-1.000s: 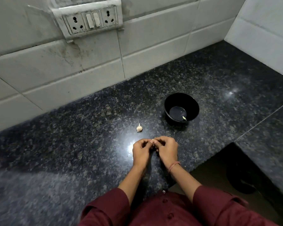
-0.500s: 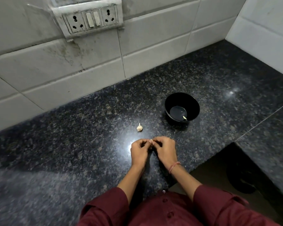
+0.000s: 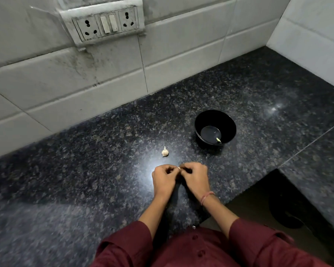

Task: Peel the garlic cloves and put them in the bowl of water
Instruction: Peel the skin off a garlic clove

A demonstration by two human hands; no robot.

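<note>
My left hand (image 3: 165,179) and my right hand (image 3: 195,178) meet fingertip to fingertip low over the counter, both pinching one small garlic clove (image 3: 179,168), of which only a pale tip shows between the fingers. Just beyond them a small garlic bulb (image 3: 165,152) with a pointed stem lies on the dark granite. Farther right stands a black bowl (image 3: 228,120) with a shallow pool of water and one pale peeled clove (image 3: 218,140) at its near side.
The speckled black granite counter (image 3: 85,180) meets a white tiled wall with a socket and switch plate (image 3: 106,24). On the right the counter turns a corner, leaving a floor gap (image 3: 258,209) beside my body. A bright light reflection lies by my left hand.
My hands have stayed together on the clove, shifting only slightly. The bulb and the bowl have not moved.
</note>
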